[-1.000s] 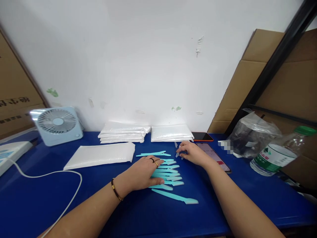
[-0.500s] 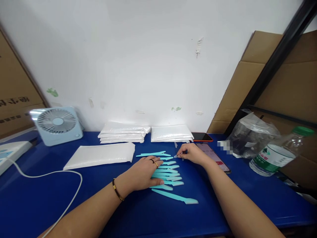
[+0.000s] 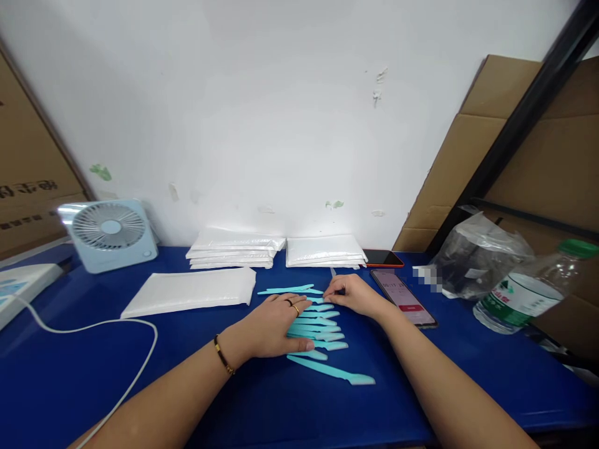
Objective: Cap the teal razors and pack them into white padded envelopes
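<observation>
Several turquoise eyebrow razors (image 3: 327, 369) lie in a loose row on the blue table, their blade ends to the right. My left hand (image 3: 276, 324) rests flat across the middle of the row, fingers stretched forward and thumb out over the nearer razors. It covers their handles. At the far end of the row, my right hand (image 3: 350, 292) pinches at the blade end of one razor (image 3: 317, 300). Its fingertips hide that tip, and whether a clear cap is between them cannot be seen.
White padded packets lie in two stacks (image 3: 234, 248) (image 3: 325, 251) by the wall, with a single packet (image 3: 191, 292) nearer. Two phones (image 3: 407, 299) (image 3: 384, 258), a clear plastic bag (image 3: 482, 255) and a water bottle (image 3: 524, 290) are right. A fan (image 3: 112, 234) and white cable (image 3: 152, 343) are left.
My right hand has moved slightly left, from beside the row to a razor's blade end. The small clear piece in its fingers no longer shows. My left hand stays nearly still.
</observation>
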`<state>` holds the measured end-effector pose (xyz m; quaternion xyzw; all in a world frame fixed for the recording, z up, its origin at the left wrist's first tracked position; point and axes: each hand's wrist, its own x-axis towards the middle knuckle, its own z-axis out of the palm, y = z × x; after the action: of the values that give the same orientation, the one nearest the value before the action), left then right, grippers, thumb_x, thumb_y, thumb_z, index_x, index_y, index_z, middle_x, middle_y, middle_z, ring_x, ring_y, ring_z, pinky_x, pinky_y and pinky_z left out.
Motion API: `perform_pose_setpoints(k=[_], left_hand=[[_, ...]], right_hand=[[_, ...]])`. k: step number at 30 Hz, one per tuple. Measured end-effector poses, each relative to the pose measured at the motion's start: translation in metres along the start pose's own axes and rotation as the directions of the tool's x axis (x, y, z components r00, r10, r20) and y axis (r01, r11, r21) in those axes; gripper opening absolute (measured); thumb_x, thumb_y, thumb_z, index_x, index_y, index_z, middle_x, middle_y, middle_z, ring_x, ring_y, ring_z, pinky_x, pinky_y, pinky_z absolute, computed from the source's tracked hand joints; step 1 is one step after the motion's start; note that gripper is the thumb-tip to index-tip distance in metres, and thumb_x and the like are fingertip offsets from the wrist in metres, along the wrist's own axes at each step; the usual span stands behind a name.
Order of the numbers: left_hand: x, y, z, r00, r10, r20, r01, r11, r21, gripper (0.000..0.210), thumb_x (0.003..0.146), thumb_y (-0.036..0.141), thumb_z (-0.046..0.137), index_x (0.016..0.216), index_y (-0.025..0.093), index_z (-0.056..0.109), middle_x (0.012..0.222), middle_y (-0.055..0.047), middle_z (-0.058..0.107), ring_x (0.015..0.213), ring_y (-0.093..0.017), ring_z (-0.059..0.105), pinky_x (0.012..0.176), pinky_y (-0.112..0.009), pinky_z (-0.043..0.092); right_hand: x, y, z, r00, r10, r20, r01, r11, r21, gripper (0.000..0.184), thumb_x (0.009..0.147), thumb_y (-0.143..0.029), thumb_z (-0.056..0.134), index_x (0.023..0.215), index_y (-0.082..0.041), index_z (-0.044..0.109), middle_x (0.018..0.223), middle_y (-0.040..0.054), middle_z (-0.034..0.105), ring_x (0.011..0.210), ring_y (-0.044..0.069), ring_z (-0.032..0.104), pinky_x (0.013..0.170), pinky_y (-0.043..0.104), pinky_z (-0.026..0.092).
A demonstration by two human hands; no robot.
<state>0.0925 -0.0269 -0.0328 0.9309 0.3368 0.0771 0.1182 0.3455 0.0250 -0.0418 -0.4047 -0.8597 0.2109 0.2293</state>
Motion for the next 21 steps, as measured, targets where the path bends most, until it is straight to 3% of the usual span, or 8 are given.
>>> perform_pose_setpoints(k=[4, 7, 10, 17, 21], left_hand=[[-0.001, -0.003, -0.004, 0.997, -0.077, -0.015, 0.077, 0.997, 0.022, 0.079, 0.076, 0.071, 0.034, 0.139, 0.024, 0.024, 0.142, -0.008, 0.032, 0.129, -0.029, 0.026, 0.103, -0.042, 0.026], [-0.001, -0.008, -0.005, 0.993, -0.118, 0.002, 0.118, 0.992, 0.041, 0.078, 0.077, 0.071, 0.031, 0.139, 0.025, 0.022, 0.141, -0.008, 0.034, 0.128, -0.030, 0.028, 0.101, -0.044, 0.026], [-0.001, -0.011, -0.002, 0.991, -0.133, -0.003, 0.133, 0.990, 0.054, 0.078, 0.077, 0.071, 0.031, 0.139, 0.025, 0.023, 0.141, -0.009, 0.033, 0.128, -0.030, 0.027, 0.101, -0.045, 0.025], [0.000, -0.009, -0.001, 0.993, -0.119, -0.016, 0.120, 0.991, 0.052, 0.077, 0.077, 0.071, 0.032, 0.138, 0.025, 0.025, 0.140, -0.009, 0.036, 0.128, -0.030, 0.029, 0.101, -0.044, 0.023], [0.000, -0.007, -0.002, 0.994, -0.107, -0.019, 0.108, 0.992, 0.071, 0.076, 0.078, 0.070, 0.032, 0.138, 0.024, 0.027, 0.139, -0.009, 0.037, 0.127, -0.029, 0.029, 0.101, -0.045, 0.022]], right_hand=[[-0.012, 0.015, -0.026, 0.995, 0.080, -0.057, -0.080, 0.997, 0.005, 0.018, 0.078, -0.024, 0.057, 0.090, -0.020, 0.069, 0.092, 0.0047, 0.065, 0.082, 0.017, 0.061, 0.075, 0.028, 0.046], [-0.019, 0.028, -0.037, 0.994, 0.101, 0.042, -0.099, 0.994, -0.034, 0.019, 0.070, -0.021, 0.063, 0.088, -0.022, 0.070, 0.092, 0.0030, 0.066, 0.085, 0.018, 0.060, 0.077, 0.028, 0.046], [-0.020, 0.032, -0.034, 0.986, 0.150, 0.080, -0.146, 0.988, -0.053, 0.014, 0.069, -0.024, 0.064, 0.082, -0.021, 0.071, 0.084, 0.0022, 0.068, 0.076, 0.016, 0.061, 0.068, 0.025, 0.046], [-0.011, 0.023, -0.020, 0.985, 0.168, -0.031, -0.170, 0.983, -0.070, 0.021, 0.078, -0.032, 0.055, 0.080, -0.019, 0.071, 0.081, 0.0037, 0.070, 0.073, 0.017, 0.061, 0.068, 0.026, 0.046], [-0.009, 0.024, -0.019, 0.971, 0.226, -0.082, -0.233, 0.969, -0.078, 0.021, 0.075, -0.034, 0.059, 0.084, -0.019, 0.070, 0.077, 0.0037, 0.070, 0.067, 0.016, 0.060, 0.061, 0.025, 0.045]])
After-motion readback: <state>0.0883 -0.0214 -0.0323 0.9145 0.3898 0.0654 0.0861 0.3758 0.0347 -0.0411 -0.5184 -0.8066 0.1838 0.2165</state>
